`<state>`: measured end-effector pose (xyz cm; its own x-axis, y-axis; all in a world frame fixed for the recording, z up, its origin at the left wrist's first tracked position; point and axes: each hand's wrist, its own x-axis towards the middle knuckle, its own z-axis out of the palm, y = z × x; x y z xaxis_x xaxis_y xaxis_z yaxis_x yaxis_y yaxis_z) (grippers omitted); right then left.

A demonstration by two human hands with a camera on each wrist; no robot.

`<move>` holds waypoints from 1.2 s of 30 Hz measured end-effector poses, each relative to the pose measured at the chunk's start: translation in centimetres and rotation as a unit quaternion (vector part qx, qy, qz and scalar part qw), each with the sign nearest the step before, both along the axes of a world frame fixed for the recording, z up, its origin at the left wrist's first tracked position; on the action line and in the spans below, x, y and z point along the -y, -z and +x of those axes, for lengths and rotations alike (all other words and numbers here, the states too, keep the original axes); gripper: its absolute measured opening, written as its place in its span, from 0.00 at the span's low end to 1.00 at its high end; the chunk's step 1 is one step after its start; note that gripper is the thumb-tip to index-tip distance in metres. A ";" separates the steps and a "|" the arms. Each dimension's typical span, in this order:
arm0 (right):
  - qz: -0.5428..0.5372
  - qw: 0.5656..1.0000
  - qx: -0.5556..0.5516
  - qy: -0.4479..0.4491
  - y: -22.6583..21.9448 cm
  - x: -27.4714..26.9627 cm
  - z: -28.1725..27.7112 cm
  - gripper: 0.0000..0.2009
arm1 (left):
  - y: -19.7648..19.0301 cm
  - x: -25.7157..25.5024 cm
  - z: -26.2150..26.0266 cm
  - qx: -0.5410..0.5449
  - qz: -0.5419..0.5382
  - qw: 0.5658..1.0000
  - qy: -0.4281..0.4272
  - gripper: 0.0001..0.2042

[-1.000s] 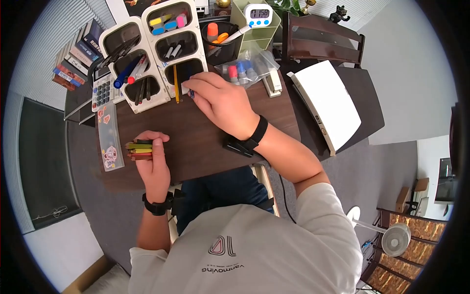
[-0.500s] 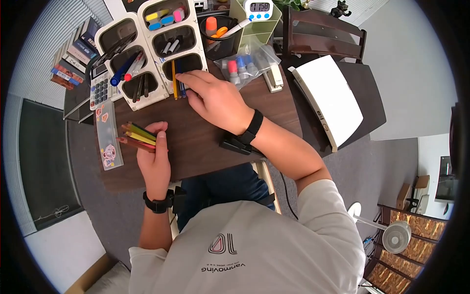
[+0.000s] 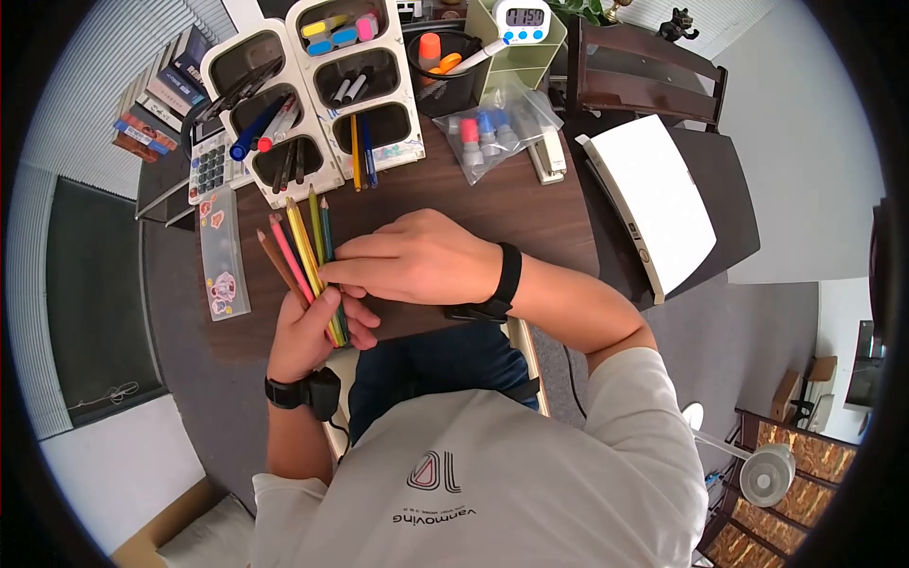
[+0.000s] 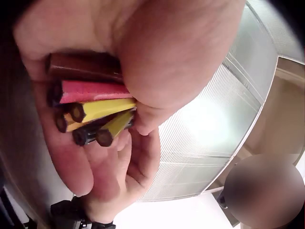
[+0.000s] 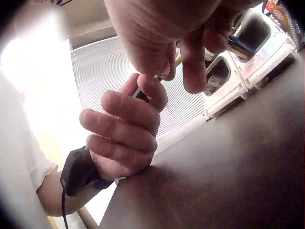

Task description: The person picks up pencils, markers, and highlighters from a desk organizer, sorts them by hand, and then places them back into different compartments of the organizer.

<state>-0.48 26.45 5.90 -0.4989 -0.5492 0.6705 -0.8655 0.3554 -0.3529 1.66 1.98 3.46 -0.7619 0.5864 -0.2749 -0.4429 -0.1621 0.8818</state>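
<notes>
In the head view, my left hand [image 3: 308,331] grips a fanned bundle of colored pencils [image 3: 305,251], their points toward the organizer. Brown, pink, yellow, olive and dark green ones show. Their blunt ends [image 4: 88,112] stick out between thumb and fingers in the left wrist view. My right hand [image 3: 417,256] reaches across to the bundle, thumb and forefinger pinching at a yellowish pencil [image 5: 179,61]. Behind the hands stands a white desk organizer [image 3: 417,150]; an orange pencil [image 3: 356,151] and blue pencils [image 3: 369,156] lean in its lower right compartment.
Pens and highlighters fill other compartments. To the right are a black mesh cup [image 3: 445,95], a plastic bag [image 3: 488,142] of red- and blue-capped bottles and a white stapler [image 3: 549,156]. A calculator [image 3: 208,170] and a stickered clear case [image 3: 222,256] lie left.
My right hand has let go of blue pencils at the lower right compartment and come back to the bundle. My left hand has turned, so its pencils now point toward the organizer.
</notes>
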 end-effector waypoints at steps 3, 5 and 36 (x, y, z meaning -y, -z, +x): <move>-0.013 0.998 -0.035 0.049 -0.8 -0.6 0.3 0.17 | 0.1 -0.1 0.0 0.012 0.015 1.000 0.000 0.15; -0.023 0.994 -0.065 0.090 -1.3 -1.0 0.3 0.16 | 0.4 -0.3 -0.1 0.003 0.036 0.999 -0.029 0.14; -0.033 0.953 0.080 0.289 1.3 -1.5 -3.9 0.21 | 0.3 -1.4 0.0 -0.005 0.074 0.992 -0.098 0.11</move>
